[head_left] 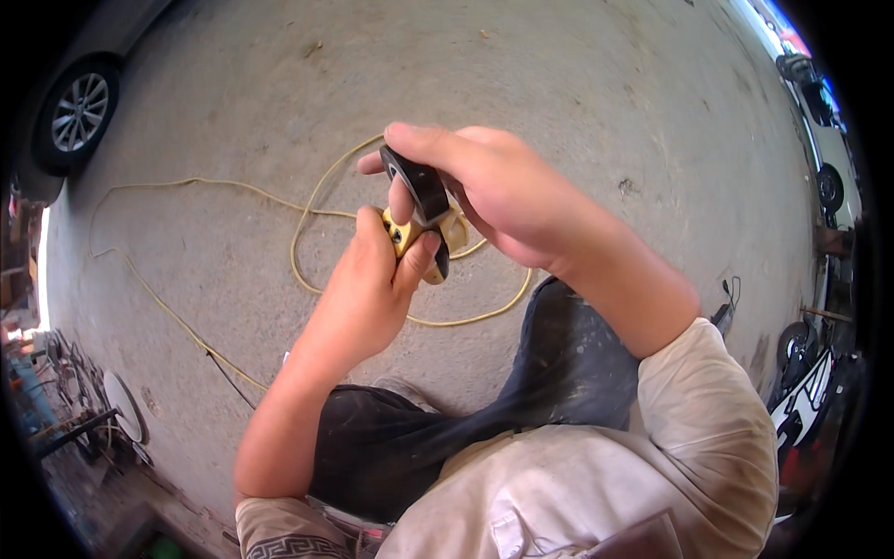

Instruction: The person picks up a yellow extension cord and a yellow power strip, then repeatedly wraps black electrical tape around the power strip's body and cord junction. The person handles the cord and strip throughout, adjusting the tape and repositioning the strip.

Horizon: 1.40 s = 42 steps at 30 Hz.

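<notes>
In front of me, above the floor, my right hand (507,196) grips a roll of black tape (428,191), with a finger through its hole and the thumb over its upper edge. Just below it, my left hand (358,293) is closed on a yellow socket block (402,238) with dark openings in its face. Something black lies against the block's right side beside my left thumb; I cannot tell whether it is tape joined to the roll. A yellow cord (447,322) loops on the concrete beneath both hands.
At the upper left stands a car with a silver-spoked wheel (80,112). A round pale disc (125,407) and cluttered metal parts lie lower left. Along the right edge are another vehicle's wheel (829,187) and a black-and-white panel (803,401). My bent legs in dark trousers (577,349) are close below.
</notes>
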Tool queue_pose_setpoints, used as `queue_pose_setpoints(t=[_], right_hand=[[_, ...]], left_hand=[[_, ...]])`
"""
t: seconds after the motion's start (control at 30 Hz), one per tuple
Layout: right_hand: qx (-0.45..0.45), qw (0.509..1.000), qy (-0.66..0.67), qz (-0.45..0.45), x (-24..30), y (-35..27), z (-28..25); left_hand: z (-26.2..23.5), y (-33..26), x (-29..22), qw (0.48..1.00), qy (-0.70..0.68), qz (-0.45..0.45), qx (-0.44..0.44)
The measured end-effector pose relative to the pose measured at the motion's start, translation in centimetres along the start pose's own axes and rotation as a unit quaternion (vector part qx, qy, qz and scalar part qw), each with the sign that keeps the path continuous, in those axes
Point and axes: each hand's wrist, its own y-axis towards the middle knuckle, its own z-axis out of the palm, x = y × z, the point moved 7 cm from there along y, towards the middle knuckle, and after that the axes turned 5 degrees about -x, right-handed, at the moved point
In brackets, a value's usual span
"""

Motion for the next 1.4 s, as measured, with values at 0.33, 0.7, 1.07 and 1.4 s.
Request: queue_pose_setpoints(t=[0.33,0.7,1.07,1.4], right_hand=[[-0.038,0.93,-0.281,-0.235,0.2,-4.0,3.0],[-0.096,0.868,-0.387,-0.294,-1.1,-3.2,3.1],[-0.183,0.759,-0.486,-0.391,-0.5,-2.3,1.8],[-0.152,0.793,-0.425,-0.409,-0.5,-1.1,0.7]], left_hand=[[-4.1,2.0,2.7,0.979,-0.193,-0.046,-0.042],[-7.8,2.4,3.9,0.897,-0.42,-0.072,-0.116],[-9.0,1.9,3.1,0.856,-0.507,-0.057,-0.084],[-9.2,1.8,3.3,0.83,-0.552,-0.06,-0.048]])
